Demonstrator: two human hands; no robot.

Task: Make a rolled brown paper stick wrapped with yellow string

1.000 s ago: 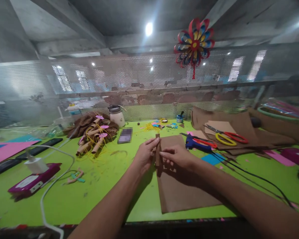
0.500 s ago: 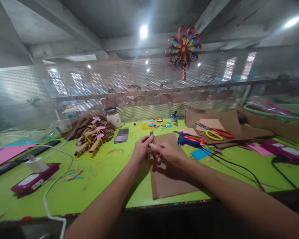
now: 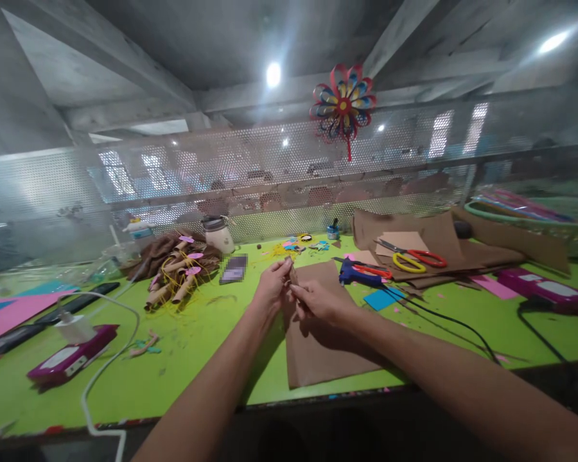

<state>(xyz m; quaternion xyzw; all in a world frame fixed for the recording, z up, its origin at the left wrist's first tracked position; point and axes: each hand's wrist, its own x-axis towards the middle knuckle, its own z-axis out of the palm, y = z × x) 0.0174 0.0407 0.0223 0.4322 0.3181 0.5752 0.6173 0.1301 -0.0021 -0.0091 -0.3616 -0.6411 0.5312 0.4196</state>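
Note:
A small narrow strip of brown paper [image 3: 293, 274] is pinched between both hands above the green table. My left hand [image 3: 272, 286] grips its upper end between thumb and fingers. My right hand [image 3: 320, 299] is closed on the lower part, thumb on top, and its fingers hide much of the strip. Beneath my hands lies a brown paper sheet [image 3: 327, 359], partly in shadow. Just right of the sheet, a blue glue gun [image 3: 361, 274] rests on the table, with a blue paper square [image 3: 383, 298] beside it.
Red-handled scissors [image 3: 431, 258] and yellow-handled scissors [image 3: 408, 262] lie on stacked brown paper [image 3: 486, 253]. Paper rolls with yellow strands [image 3: 183, 282] sit left, near a phone [image 3: 234, 268]. Purple power strips [image 3: 72, 359] stand at both sides; a white cable [image 3: 94, 378] crosses the left front.
The view has shifted slightly, so the whole scene sits a little further left and lower. Both hands still hold the strip, which now leans a bit more to the left.

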